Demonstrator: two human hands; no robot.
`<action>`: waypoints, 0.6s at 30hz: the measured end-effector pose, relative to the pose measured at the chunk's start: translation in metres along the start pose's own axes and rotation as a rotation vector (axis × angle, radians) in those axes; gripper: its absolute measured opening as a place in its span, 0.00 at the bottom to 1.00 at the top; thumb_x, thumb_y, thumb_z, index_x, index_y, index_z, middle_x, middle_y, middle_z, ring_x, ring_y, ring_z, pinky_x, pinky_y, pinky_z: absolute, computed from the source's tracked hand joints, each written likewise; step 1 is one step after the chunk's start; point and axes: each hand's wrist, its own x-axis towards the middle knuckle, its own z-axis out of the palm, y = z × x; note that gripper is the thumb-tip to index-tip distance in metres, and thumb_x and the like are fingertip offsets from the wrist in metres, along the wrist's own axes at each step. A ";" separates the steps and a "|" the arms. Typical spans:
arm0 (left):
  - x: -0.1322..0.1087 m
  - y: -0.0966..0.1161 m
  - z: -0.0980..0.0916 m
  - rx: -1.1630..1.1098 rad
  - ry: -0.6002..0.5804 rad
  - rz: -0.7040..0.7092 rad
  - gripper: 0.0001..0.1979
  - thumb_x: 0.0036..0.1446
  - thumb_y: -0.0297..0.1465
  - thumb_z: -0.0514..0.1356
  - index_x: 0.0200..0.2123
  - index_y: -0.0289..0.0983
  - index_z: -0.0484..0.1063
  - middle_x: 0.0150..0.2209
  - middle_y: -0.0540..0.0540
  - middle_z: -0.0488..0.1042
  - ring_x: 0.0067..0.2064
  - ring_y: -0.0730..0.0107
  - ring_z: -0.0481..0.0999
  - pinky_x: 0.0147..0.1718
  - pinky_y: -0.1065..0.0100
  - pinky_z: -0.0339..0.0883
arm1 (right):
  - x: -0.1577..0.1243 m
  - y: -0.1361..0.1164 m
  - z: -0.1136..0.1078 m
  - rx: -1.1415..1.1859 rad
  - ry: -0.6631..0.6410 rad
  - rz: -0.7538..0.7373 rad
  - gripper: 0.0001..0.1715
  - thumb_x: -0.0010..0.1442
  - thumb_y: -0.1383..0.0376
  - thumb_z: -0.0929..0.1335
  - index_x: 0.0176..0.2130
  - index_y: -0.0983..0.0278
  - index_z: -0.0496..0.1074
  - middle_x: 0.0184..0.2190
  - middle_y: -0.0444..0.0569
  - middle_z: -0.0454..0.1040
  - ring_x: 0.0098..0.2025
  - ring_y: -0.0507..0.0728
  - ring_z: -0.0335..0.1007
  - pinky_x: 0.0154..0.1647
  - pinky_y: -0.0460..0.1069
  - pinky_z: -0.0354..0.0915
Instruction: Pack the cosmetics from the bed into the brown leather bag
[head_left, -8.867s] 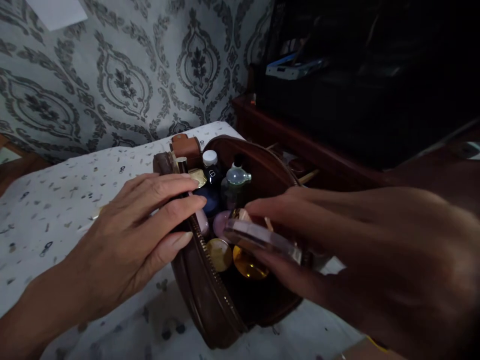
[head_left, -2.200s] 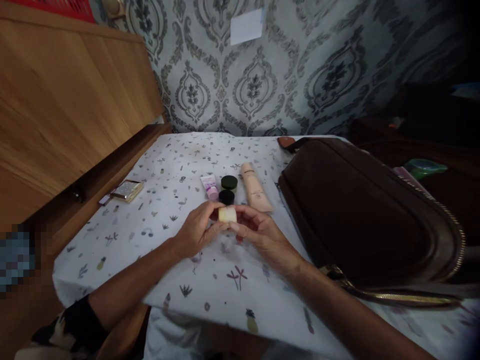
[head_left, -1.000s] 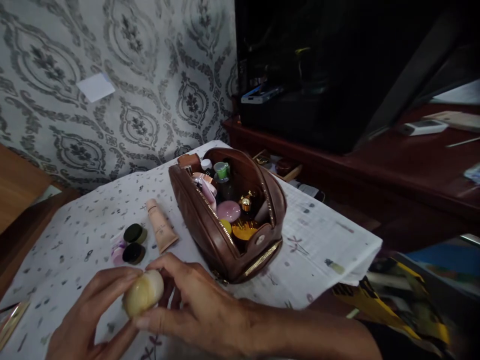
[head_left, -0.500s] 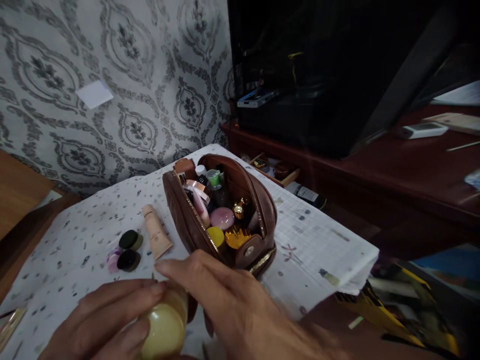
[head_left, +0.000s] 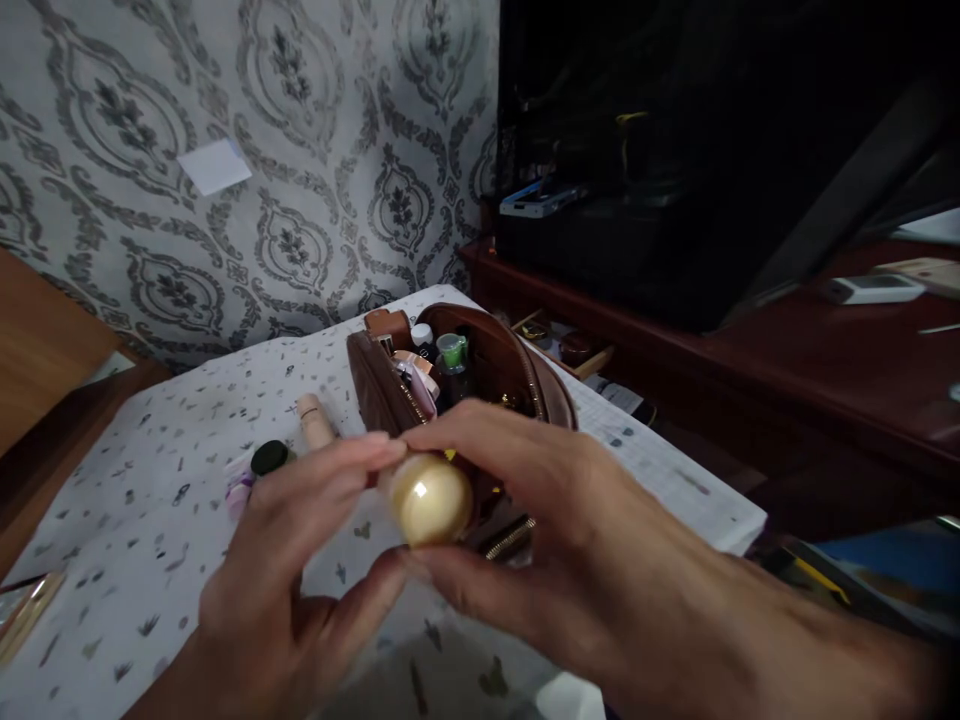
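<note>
A glossy pale yellow cosmetic jar [head_left: 435,503] with a rounded end is held between both hands, over the near side of the bag. The fingertips and thumb of my left hand [head_left: 292,560] press against its left side. My right hand [head_left: 562,510] grips its right side with thumb and fingers. Behind them stands an unzipped brown cosmetic bag [head_left: 373,378], holding several small bottles and containers, among them a green-topped bottle [head_left: 452,352]. My right hand hides the front part of the bag. Left of the bag lie a beige tube [head_left: 315,424] and a dark-lidded jar [head_left: 268,457], partly behind my left hand.
A white patterned cloth [head_left: 172,440] covers the table. A dark red cabinet [head_left: 675,370] with a large black screen [head_left: 637,150] stands to the right, with an open drawer [head_left: 596,360]. A gold-edged item [head_left: 34,615] lies at the left edge.
Both hands have moved up and right with the jar and now cover the front of the bag. The jar's rounded end faces me more directly. The view has shifted slightly left.
</note>
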 end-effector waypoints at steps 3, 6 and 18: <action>-0.002 -0.007 0.007 -0.014 0.008 0.033 0.31 0.62 0.34 0.63 0.66 0.55 0.60 0.57 0.45 0.75 0.54 0.51 0.78 0.50 0.44 0.80 | 0.010 0.001 -0.015 -0.105 0.123 0.009 0.06 0.56 0.63 0.75 0.37 0.57 0.78 0.35 0.44 0.76 0.36 0.55 0.73 0.33 0.48 0.68; -0.011 -0.018 0.010 0.009 -0.123 0.136 0.31 0.63 0.29 0.61 0.67 0.50 0.59 0.58 0.42 0.74 0.58 0.51 0.76 0.52 0.46 0.79 | 0.022 0.010 -0.031 -0.255 0.199 0.012 0.06 0.57 0.62 0.74 0.37 0.59 0.78 0.33 0.44 0.75 0.35 0.55 0.73 0.33 0.47 0.64; -0.037 -0.032 0.021 0.031 -0.184 0.238 0.19 0.66 0.21 0.56 0.59 0.33 0.66 0.60 0.36 0.69 0.64 0.61 0.69 0.62 0.64 0.67 | 0.046 0.036 -0.023 -0.949 -0.323 0.011 0.05 0.64 0.68 0.71 0.35 0.66 0.70 0.39 0.53 0.74 0.33 0.54 0.69 0.31 0.49 0.55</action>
